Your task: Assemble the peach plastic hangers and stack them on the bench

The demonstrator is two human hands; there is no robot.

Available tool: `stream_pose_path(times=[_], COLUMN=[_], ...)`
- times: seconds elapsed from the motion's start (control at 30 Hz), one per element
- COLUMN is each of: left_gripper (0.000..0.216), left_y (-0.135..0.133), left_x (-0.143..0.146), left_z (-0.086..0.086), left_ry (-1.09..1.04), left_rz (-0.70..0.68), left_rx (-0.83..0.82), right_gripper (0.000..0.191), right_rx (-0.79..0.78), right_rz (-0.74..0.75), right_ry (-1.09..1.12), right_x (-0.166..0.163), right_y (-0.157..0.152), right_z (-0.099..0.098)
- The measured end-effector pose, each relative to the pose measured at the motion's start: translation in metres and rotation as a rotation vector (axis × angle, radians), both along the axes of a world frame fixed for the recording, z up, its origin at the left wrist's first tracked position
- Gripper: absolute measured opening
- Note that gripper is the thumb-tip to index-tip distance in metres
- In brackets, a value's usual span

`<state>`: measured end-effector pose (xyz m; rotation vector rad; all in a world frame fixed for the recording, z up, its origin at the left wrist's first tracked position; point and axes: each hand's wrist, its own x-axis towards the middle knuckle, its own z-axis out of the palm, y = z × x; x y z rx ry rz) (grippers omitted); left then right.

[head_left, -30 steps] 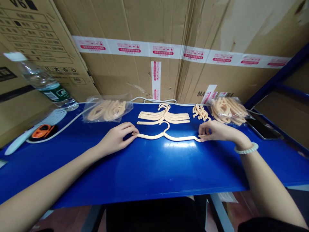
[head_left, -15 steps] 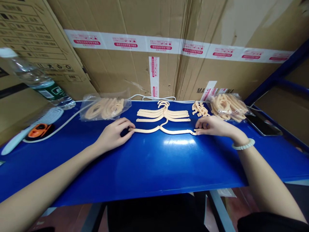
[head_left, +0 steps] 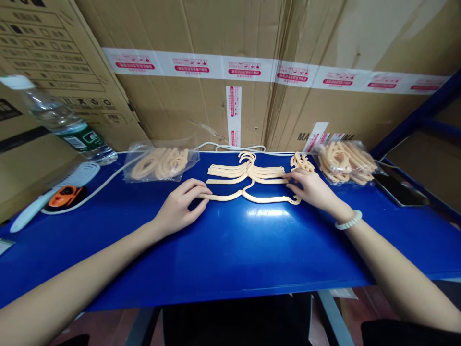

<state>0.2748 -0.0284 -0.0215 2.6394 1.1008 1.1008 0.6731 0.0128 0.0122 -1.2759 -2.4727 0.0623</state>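
Observation:
A cream plastic hanger [head_left: 252,196] lies flat on the blue table [head_left: 230,250], just in front of a stack of similar hangers [head_left: 248,172]. My left hand [head_left: 182,206] pinches the hanger's left end with thumb and fingers. My right hand [head_left: 311,188], a bead bracelet on its wrist, has its fingers closed on the hanger's right end and touches the stack's right side. A small pile of loose cream hooks [head_left: 301,162] sits just behind my right hand.
Clear bags of cream parts lie at back left [head_left: 160,162] and back right [head_left: 344,161]. A phone [head_left: 398,188] rests at right. A water bottle [head_left: 59,120], white comb [head_left: 54,194], orange cutter [head_left: 65,196] and white cable [head_left: 108,180] sit at left. Cardboard boxes [head_left: 230,72] wall the back.
Both hands have slid the single hanger away from me, up against the stack. My right hand moved left and forward along the hanger's right end.

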Motion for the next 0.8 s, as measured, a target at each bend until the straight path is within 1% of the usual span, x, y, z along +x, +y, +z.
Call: stream_pose_path(times=[0.1, 0.2, 0.5, 0.7, 0.8], left_gripper=[0.016, 0.017, 0.018, 0.017, 0.015], left_y=[0.0, 0.0, 0.001, 0.0, -0.001], left_x=[0.002, 0.004, 0.002, 0.001, 0.001], left_z=[-0.001, -0.002, -0.002, 0.0, 0.001], left_ry=[0.035, 0.054, 0.038, -0.008, -0.038], left_rz=[-0.039, -0.048, -0.061, -0.046, -0.028], left_rx=[0.008, 0.008, 0.021, 0.032, 0.04], right_gripper=[0.024, 0.022, 0.017, 0.021, 0.022], right_rx=[0.086, 0.103, -0.032, -0.061, -0.173], right_rz=[-0.007, -0.019, 0.008, -0.046, -0.068], right_ry=[0.006, 0.006, 0.09, 0.158, 0.206], right_x=[-0.004, -0.006, -0.008, -0.01, -0.008], right_y=[0.002, 0.005, 0.009, 0.003, 0.0], right_z=[-0.003, -0.005, -0.012, -0.005, -0.001])
